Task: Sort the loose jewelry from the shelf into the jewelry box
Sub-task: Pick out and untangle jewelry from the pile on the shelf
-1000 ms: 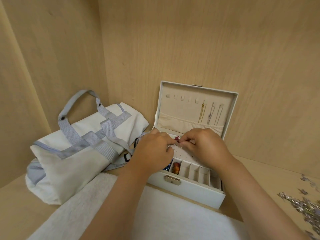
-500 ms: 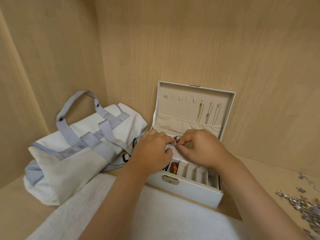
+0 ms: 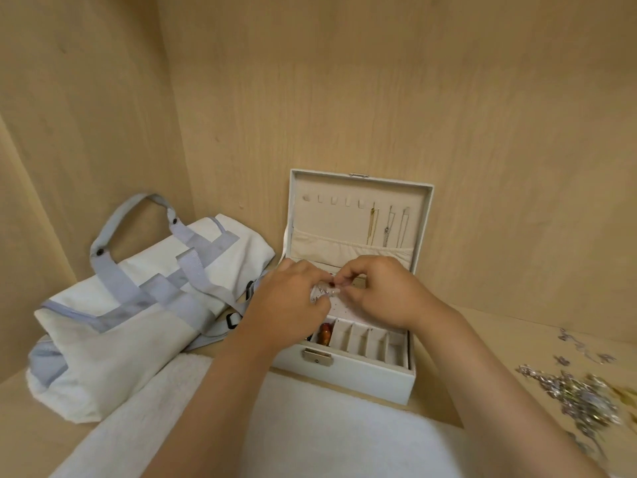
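A white jewelry box (image 3: 348, 372) stands open on the wooden shelf, its lid upright with three chains (image 3: 387, 227) hanging inside. Both hands meet over the box's rear section. My left hand (image 3: 287, 305) and my right hand (image 3: 377, 293) pinch a small sparkly silver piece with a red bit (image 3: 325, 292) between their fingertips, above a dotted earring panel (image 3: 339, 310). An amber bead (image 3: 325, 332) lies in a front compartment. A heap of loose silver jewelry (image 3: 579, 396) lies on the shelf at the right.
A white and grey tote bag (image 3: 138, 298) lies left of the box, against the cabinet's corner. A white fluffy cloth (image 3: 310, 432) covers the shelf in front. The cabinet's wooden back wall rises close behind the box lid.
The hands stay together over the box, their fingertips shifting slightly on the small piece. The camera drifted a little; nothing else has moved.
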{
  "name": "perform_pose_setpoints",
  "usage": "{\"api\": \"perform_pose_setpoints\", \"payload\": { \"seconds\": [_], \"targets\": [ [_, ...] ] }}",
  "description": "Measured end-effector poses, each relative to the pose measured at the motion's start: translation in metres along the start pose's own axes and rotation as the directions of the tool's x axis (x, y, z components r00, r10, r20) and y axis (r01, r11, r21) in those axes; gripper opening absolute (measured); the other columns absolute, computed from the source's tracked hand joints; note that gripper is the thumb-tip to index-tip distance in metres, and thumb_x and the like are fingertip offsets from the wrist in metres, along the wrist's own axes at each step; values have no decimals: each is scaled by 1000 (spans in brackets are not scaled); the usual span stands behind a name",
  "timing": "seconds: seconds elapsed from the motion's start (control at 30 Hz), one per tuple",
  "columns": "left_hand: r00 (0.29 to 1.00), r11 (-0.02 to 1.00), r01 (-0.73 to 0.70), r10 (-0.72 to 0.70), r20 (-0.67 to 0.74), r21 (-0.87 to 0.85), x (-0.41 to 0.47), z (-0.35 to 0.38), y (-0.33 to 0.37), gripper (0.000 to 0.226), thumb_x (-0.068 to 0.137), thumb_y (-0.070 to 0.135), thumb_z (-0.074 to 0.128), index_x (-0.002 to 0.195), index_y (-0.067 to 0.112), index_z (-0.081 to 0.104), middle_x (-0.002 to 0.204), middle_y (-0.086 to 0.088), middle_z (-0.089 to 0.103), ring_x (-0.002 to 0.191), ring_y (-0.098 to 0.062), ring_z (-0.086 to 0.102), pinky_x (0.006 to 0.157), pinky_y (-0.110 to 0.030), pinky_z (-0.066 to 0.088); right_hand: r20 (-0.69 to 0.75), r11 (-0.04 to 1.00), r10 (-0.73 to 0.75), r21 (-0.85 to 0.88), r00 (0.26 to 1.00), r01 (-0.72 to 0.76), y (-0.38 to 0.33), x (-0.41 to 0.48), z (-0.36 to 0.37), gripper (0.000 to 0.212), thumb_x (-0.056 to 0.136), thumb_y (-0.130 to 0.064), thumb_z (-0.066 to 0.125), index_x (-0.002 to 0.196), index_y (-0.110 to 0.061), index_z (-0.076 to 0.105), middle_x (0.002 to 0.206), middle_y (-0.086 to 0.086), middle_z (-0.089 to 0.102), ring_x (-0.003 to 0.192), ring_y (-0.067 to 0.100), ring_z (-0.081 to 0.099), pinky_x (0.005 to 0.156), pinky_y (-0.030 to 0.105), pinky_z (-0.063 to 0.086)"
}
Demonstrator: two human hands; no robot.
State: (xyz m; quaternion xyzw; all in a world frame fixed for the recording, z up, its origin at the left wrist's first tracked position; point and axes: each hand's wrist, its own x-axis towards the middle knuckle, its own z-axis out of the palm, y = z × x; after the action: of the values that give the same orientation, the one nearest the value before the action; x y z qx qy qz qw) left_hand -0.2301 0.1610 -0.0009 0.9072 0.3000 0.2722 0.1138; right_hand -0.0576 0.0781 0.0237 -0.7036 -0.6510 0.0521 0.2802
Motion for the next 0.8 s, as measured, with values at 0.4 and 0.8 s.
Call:
{"api": "perform_pose_setpoints", "payload": {
  "seconds": [0.4, 0.8],
  "targets": [
    [978, 974, -190, 198, 60, -124, 26, 32, 129, 22, 92, 30, 56, 111, 30, 68, 109, 15, 64, 104, -9, 53, 90, -31, 45, -135, 989, 145, -18, 980, -149, 80, -100, -111, 13, 89, -15, 70, 97, -23, 76, 94, -13, 69, 66, -21, 52, 65, 2, 35],
    [914, 937, -178, 270, 303, -300, 50, 136, 221, 18, 90, 22, 61, 101, 30, 72, 84, 20, 57, 71, 2, 52, 78, -22, 48, -28, 933, 350, -78, 936, -352, 172, -179, -141, 21, 85, -11, 71, 90, -31, 76, 88, -15, 73, 73, -13, 60, 71, 12, 43]
  ]
}}
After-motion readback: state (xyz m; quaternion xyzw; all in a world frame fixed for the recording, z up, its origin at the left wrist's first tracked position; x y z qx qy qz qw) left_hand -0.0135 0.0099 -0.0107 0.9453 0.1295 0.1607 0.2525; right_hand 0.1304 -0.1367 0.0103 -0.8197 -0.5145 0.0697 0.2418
